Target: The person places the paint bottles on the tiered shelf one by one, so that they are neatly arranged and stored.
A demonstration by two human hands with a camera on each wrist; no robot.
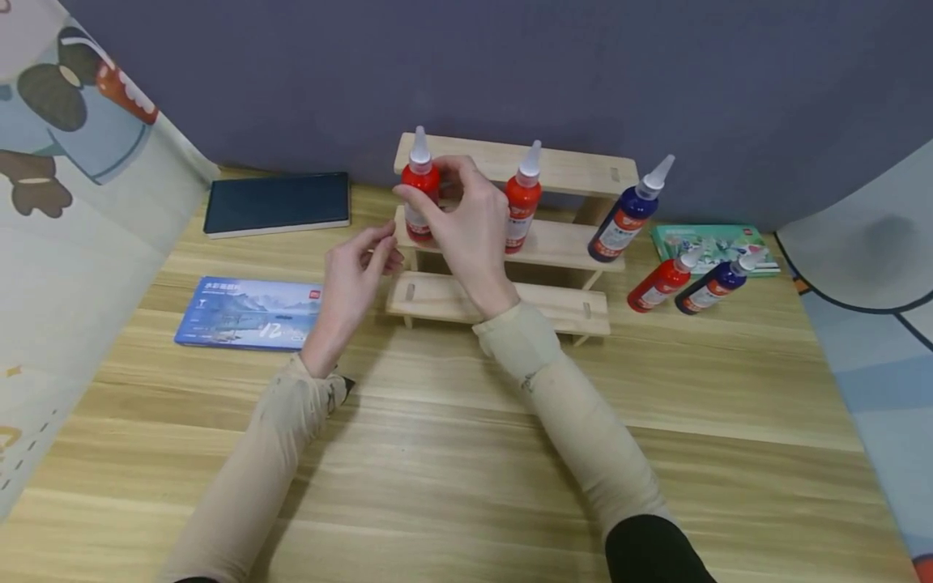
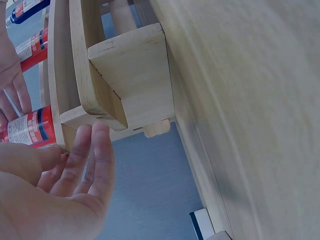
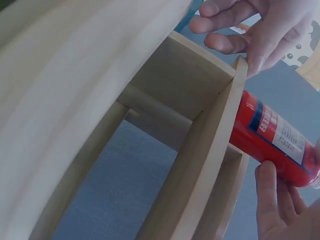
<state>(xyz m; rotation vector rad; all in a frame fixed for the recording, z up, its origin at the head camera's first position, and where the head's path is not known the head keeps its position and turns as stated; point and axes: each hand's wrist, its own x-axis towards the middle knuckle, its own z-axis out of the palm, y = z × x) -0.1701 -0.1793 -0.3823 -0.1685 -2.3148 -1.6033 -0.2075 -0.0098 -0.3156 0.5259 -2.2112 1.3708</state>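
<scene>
A red squeeze bottle (image 1: 418, 224) with a pointed pale nozzle stands upright at the left of the middle step of a tiered wooden rack (image 1: 446, 295). My right hand (image 1: 475, 223) holds this bottle between thumb and fingers. In the right wrist view, the bottle's base (image 3: 243, 112) meets the step's board. My left hand (image 1: 351, 274) pinches the left end of that same step, its other fingers loosely bent. Farther right on the step are a second red bottle (image 1: 521, 209) and a dark blue bottle (image 1: 623, 225).
Right of the rack, a small red bottle (image 1: 659, 285) and a small dark blue bottle (image 1: 710, 287) stand before a green box (image 1: 717, 239). At left lie a dark notebook (image 1: 277, 202) and a blue paint box (image 1: 251, 312). A dark partition (image 1: 510, 73) rises behind.
</scene>
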